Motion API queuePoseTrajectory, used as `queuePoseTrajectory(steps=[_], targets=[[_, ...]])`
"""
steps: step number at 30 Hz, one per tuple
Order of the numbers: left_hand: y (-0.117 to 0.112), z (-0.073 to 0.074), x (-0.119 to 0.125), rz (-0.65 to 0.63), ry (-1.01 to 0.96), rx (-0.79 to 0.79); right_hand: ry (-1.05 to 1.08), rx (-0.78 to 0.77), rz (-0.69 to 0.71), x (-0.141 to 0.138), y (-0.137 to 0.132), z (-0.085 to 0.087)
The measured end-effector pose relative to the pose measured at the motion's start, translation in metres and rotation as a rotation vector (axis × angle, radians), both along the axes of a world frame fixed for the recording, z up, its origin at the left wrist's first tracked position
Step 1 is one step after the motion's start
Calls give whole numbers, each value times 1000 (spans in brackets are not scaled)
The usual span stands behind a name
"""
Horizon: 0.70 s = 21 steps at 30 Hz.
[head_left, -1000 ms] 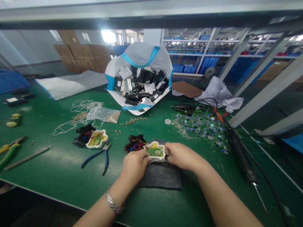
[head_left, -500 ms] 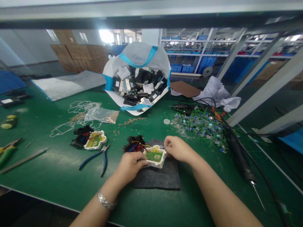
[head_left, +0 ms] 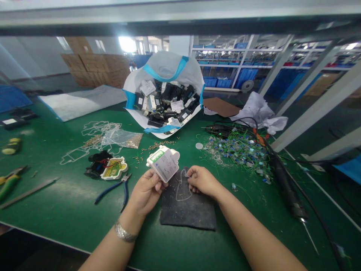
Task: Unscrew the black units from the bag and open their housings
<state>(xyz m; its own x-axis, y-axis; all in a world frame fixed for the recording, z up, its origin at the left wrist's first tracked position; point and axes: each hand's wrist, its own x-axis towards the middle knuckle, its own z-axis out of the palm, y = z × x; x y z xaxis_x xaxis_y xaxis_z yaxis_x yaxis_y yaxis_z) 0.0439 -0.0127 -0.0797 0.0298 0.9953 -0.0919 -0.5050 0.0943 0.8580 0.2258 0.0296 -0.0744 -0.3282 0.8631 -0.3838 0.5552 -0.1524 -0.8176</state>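
Note:
My left hand [head_left: 149, 190] grips a white plastic device housing [head_left: 164, 164], tilted up so its printed label with a green band faces me. The circuit board side is turned away. Over the dark grey cloth pad [head_left: 187, 212], my right hand [head_left: 202, 181] pinches a thin, pale sealing ring [head_left: 183, 198], whose loop hangs over the pad. Left of my left hand lies another opened device [head_left: 114, 168] with a black part and red wires, beside blue-handled cutters [head_left: 125, 188].
A white bag [head_left: 163, 130] full of device housings stands at the back. Small screws [head_left: 159, 145], a plastic bag [head_left: 121, 138] and pale rings lie before it. To the right are a heap of wired components [head_left: 239, 148] and a black electric screwdriver [head_left: 286, 184].
My left hand has flipped the white housing from board side to label side and raised it. A pale ring now hangs from my right hand. A small wired component now lies right of the pad.

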Motion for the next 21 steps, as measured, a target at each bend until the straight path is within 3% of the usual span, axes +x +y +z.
queuePoseTrajectory(steps=[3,6,9,12,14,16,19,21], targets=[[0,0,-1,35,132,20,-15,-13,39,12,2,16],[-5,-2,3,-6,615,85,-32,29,51,36,0,43],[-14,1,14,-157,1200,252,-66,122,2,57,-10,71],[-23,11,25,-269,1524,332,-138,273,11,64,-25,89],[-27,20,31,-185,1496,337,-173,362,68,59,-36,95],[-29,29,37,-74,1326,404,-161,410,125,48,-46,99],[-27,44,43,-124,1019,516,-69,430,177,32,-55,103],[-25,53,41,-161,882,489,-4,415,193,29,-55,102]])
